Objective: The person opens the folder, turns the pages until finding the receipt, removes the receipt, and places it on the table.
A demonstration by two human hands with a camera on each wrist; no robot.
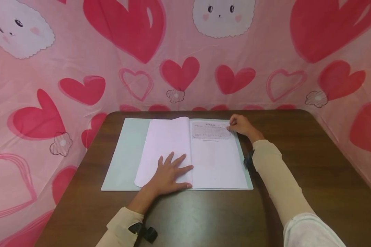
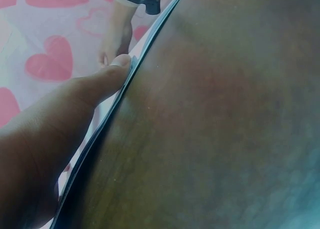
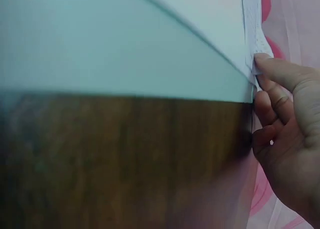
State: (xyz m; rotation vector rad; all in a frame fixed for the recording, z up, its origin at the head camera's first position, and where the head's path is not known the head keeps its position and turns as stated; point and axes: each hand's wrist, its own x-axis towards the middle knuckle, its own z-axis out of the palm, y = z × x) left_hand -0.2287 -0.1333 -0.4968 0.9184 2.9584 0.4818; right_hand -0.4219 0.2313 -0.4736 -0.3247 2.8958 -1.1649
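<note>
A booklet with a pale green cover (image 1: 125,154) lies open on the table, white left-hand pages (image 1: 167,137) fanned over part of the cover. My left hand (image 1: 170,173) rests with spread fingers on those pages, its thumb near the bottom edge by the fold. On the right page (image 1: 217,164) is a printed slip (image 1: 211,131) with a grid, near the top. My right hand (image 1: 242,126) pinches paper at the top right corner; in the right wrist view the white page (image 3: 215,14) lifts from the green cover there. How many sheets it pinches, I cannot tell.
The brown wooden table (image 1: 204,219) extends around the booklet. A pink cloth (image 1: 191,44) with hearts hangs behind and beside the table. Dark wrist devices (image 1: 143,232) sit on both sleeves.
</note>
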